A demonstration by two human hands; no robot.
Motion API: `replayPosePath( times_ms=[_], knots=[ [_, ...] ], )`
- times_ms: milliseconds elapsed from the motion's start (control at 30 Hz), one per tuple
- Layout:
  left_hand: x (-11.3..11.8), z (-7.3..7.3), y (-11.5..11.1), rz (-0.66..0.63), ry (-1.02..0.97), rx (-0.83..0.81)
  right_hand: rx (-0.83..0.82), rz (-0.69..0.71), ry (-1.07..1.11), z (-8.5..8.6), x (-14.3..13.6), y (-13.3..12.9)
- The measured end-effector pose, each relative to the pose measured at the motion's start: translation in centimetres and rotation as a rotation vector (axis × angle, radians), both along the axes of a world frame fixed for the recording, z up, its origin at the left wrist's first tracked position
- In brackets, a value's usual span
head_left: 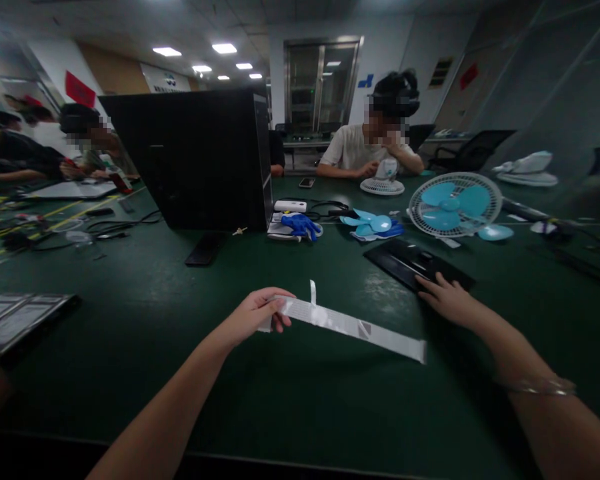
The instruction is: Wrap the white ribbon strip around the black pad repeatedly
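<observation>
Head camera: the left hand [263,312] pinches one end of a white strip [343,323] that slants rightward and toward the near edge of a green table [330,413]. The right hand [453,301], fingers spread on a black panel [394,264], lies nearer its free end.

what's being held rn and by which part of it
The left hand pinches a long white strip near one end; the other end sticks out free.

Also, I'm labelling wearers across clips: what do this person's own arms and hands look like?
The left hand and right hand are both ungloved, and no sleeves show. A thin, shiny, silvery or clear bracelet circles the right arm; none shows on the left.
</observation>
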State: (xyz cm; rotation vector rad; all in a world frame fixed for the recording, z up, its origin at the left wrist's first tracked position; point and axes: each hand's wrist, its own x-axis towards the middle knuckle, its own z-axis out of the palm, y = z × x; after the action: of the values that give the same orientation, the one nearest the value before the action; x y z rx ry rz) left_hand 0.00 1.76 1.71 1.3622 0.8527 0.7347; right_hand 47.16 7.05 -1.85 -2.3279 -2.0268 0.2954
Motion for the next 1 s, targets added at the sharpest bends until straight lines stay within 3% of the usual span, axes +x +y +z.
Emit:
replayPosePath(
  times_ms=[200,367,733,1000],
  knots=[
    [-0.3,0.4,-0.7,-0.267,0.032,-0.084,-0.046,0.378,-0.049,0.2,-7.1,-1.2],
    [-0.3,0.6,-0.9,-0.347,0.044,-0.128,-0.111,0.520,-0.020,1.8,-10.4,-3.0],
    [0.0,0.4,-0.7,-0.290,0.067,-0.133,-0.220,0.851,0.181,4.7,-14.4,-7.1],
    [0.0,-0.2,-0.4,-0.273,0.134,-0.131,-0.261,0.865,0.289,5.7,-15.3,-7.8]
  ],
)
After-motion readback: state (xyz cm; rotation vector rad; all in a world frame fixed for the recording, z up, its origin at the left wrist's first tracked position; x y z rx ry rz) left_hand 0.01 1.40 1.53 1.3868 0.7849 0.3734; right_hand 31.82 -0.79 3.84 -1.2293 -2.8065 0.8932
